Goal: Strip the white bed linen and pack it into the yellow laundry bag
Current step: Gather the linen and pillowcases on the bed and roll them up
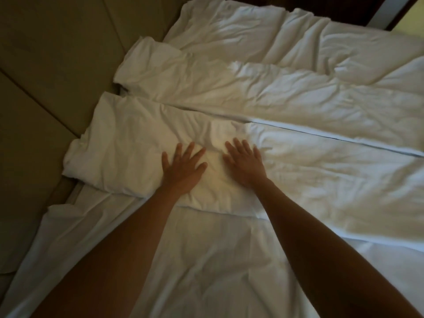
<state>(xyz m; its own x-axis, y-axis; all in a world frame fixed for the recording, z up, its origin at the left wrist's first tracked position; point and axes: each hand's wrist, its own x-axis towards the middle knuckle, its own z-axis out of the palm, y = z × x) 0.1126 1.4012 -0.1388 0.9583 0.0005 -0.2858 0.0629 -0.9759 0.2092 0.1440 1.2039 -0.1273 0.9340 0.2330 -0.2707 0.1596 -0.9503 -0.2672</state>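
A white duvet point(309, 171) lies folded lengthwise on the bed, its near fold running from the headboard off to the right. A second folded white duvet point(263, 83) lies behind it. Both my hands press flat on the near fold with fingers straight and spread. My left hand point(183, 168) is nearer the headboard end. My right hand point(245, 164) sits a hand's width to its right. A creased white bottom sheet point(206, 260) covers the mattress under my forearms. No yellow laundry bag is in view.
A padded beige headboard point(46, 76) runs along the left side of the bed. A dark wooden edge with a pale strip point(385, 12) shows at the top right corner.
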